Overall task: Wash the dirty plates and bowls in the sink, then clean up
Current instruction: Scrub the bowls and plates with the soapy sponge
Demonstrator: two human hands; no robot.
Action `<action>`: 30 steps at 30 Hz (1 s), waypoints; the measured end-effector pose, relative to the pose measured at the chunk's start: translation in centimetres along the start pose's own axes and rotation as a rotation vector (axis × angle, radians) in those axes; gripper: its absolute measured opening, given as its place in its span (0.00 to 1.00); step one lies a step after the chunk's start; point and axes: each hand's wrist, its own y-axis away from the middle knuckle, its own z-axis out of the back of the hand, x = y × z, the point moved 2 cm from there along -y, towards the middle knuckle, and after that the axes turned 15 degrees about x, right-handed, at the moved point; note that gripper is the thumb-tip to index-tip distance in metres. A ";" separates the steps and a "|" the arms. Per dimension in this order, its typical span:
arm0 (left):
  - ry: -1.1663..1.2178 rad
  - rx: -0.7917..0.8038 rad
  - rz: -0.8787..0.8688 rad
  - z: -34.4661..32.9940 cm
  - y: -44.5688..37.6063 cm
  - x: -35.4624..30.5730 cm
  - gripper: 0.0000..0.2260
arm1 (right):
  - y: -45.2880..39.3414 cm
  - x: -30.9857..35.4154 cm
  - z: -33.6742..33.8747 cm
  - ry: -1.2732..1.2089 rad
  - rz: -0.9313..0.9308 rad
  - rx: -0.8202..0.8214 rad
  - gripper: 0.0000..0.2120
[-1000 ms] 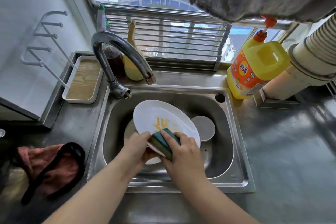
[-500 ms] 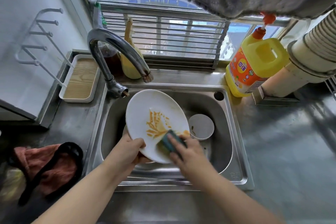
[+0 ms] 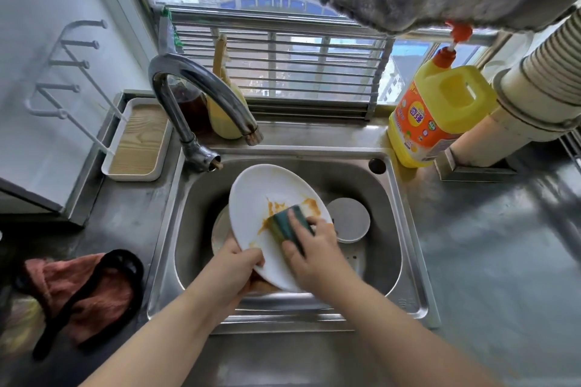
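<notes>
A white plate (image 3: 256, 201) smeared with orange sauce is tilted up over the steel sink (image 3: 405, 261). My left hand (image 3: 239, 264) grips its lower edge, thumb on the face. My right hand (image 3: 309, 253) holds a green sponge (image 3: 284, 225) and presses it onto the sauce smear near the plate's middle. A small white bowl (image 3: 349, 218) lies upside down in the sink to the right of the plate. Another dish (image 3: 220, 229) lies under the plate, mostly hidden.
The curved tap (image 3: 201, 94) arches over the sink's back left, with no water running. A yellow detergent bottle (image 3: 437, 113) stands at the back right. A white tray (image 3: 138, 141) sits to the left, and a pink cloth (image 3: 85, 289) with a black strap lies on the left counter.
My left hand has tilted the plate more upright. My right hand has slid the sponge from the lower edge up into the sauce, smearing it.
</notes>
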 end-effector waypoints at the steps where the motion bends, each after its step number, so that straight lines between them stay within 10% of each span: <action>1: -0.006 0.010 -0.008 0.1 0.0 -0.2 0.21 | 0.8 1.0 -0.9 0.000 0.097 0.007 0.32; 7: -0.079 0.035 0.061 -0.4 0.0 0.5 0.21 | -3.6 -2.2 2.4 -0.049 -0.172 -0.133 0.27; 13: -0.100 0.021 0.011 0.0 0.0 -0.3 0.27 | -0.3 2.3 -0.3 -0.005 0.229 -0.105 0.27; 18: -0.169 0.067 0.057 -0.7 0.4 0.1 0.27 | -3.2 -1.9 2.7 -0.061 -0.118 -0.154 0.27; 23: -0.221 0.027 0.015 -0.4 0.1 -0.8 0.29 | -1.1 2.2 0.8 0.007 0.229 -0.122 0.26; 30: -0.148 -0.009 -0.023 0.4 1.1 -1.8 0.30 | -4.7 -4.7 7.4 0.557 -0.196 -0.034 0.25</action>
